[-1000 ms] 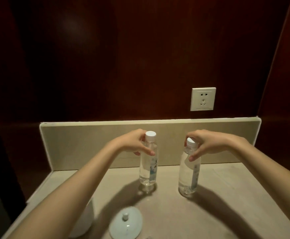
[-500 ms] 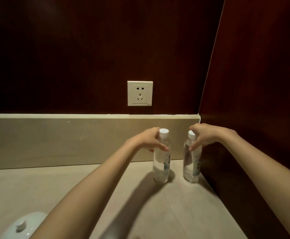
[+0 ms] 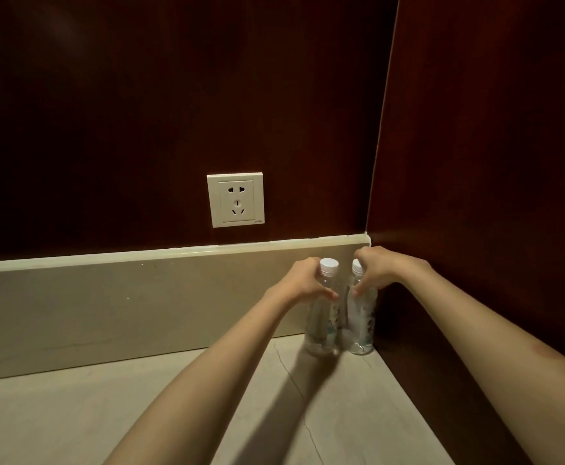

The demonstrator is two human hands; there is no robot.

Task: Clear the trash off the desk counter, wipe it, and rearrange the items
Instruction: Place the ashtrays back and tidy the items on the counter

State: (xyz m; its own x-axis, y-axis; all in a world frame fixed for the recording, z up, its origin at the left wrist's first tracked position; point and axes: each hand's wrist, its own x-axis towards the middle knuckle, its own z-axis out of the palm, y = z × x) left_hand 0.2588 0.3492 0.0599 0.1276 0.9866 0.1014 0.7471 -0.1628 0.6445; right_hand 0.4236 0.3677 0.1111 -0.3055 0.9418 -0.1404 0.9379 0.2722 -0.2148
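At corner now: bottles (image 3: 340,317) closer together (hands (image 3: 308,280) gripping).

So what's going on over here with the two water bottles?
A person is tidying a stone counter. The left hand grips the left bottle near its neck, and the right hand grips the right bottle the same way. Both bottles stand upright, side by side, tucked into the back right corner against the backsplash and the dark wood side wall, below a wall socket.

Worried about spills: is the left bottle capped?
Capped: a white cap sits on the left bottle, which stands upright.
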